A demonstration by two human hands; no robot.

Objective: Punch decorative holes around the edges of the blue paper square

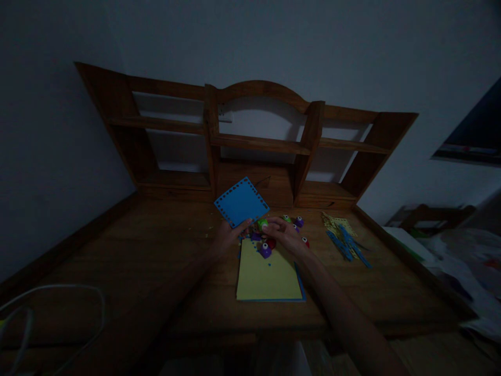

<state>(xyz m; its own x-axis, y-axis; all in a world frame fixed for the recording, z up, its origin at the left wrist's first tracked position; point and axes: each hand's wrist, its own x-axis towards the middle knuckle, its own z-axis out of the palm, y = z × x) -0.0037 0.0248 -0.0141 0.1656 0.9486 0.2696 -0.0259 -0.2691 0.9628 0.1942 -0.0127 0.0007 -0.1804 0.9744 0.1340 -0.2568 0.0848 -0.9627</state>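
My left hand (230, 236) pinches the lower corner of a square sheet of blue paper (242, 202), held up at a tilt. Rows of punched holes run along its edges. My right hand (285, 235) is closed on a small green craft punch (262, 224) with a white button, close to the blue paper's lower edge. Below both hands lies a stack of yellow paper (268, 277) with blue sheets under it. On the stack rest a purple punch (266, 251) and a red punch (271, 243), partly hidden, along with small blue paper bits.
Beyond my right hand stand more punches, including a green one (286, 218) and a purple one (299, 221). Blue and yellow paper strips (346, 243) lie at the right. A wooden shelf unit (254, 142) rises at the back; a white cable (78, 286) curls at lower left.
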